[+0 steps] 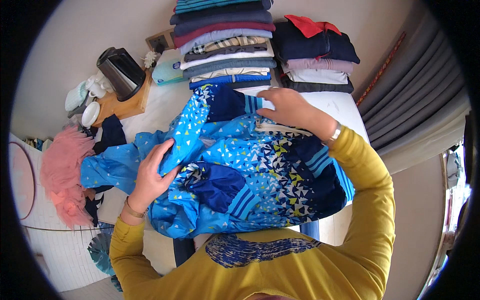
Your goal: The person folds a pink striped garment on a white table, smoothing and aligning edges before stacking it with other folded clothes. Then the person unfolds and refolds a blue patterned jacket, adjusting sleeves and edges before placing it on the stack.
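A blue hooded-style jacket [240, 157] with white and yellow triangles and navy parts lies spread before me on a white table. My left hand [155, 174] grips the fabric near the upper end of a sleeve [183, 129], thumb and fingers apart around a fold. That sleeve runs away from me and bends right to its striped cuff [253, 104]. At the cuff's end is my right hand [287, 107], thumb and fingertips spread at its edges. A second striped cuff [243, 200] lies across the jacket's front. The white zip [283, 128] shows below my right hand.
Behind the jacket stand a tall stack of folded clothes [228, 48] and a lower stack [318, 56]. A black kettle [122, 73] stands on a wooden tray [140, 107] beside a tissue pack [168, 71]. Pink tulle [67, 172] lies left; a grey curtain [412, 82] hangs right.
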{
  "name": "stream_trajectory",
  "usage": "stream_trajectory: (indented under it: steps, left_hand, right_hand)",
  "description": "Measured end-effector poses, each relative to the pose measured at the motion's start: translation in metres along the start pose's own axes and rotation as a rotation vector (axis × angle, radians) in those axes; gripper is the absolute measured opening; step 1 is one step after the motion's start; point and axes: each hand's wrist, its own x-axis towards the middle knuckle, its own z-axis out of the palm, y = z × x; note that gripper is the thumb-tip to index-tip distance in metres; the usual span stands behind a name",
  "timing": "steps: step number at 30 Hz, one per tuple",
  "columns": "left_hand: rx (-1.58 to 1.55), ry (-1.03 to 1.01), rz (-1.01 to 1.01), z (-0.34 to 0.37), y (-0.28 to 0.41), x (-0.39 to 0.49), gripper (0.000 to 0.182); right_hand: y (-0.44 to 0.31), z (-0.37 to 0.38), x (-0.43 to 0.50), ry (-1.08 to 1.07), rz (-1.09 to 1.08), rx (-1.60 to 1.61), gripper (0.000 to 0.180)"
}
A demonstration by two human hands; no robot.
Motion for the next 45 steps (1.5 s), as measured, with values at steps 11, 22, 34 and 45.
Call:
stream_trajectory:
  steps: [11,22,34,45]
  left_hand:
    - [0.062,0.210,0.046,-0.008,0.008,-0.008,0.109]
    - [-0.093,0.420,0.206,-0.038,0.022,-0.048,0.028]
    - [-0.432,0.268,-0.465,-0.095,-0.032,-0.079,0.048]
    - [-1.213,0.360,-0.432,-0.117,-0.128,0.024,0.053]
  right_hand:
    - [-0.075,0.001,0.063,0.373,-0.210,0.058,0.022]
    - [-0.150,-0.020,-0.098,0.141,-0.649,0.252,0.039]
    - [-0.045,-0.027,-0.179,-0.039,0.159,-0.427,0.062]
    - [0.070,-0.067,-0.096,0.379,0.274,-0.474,0.044]
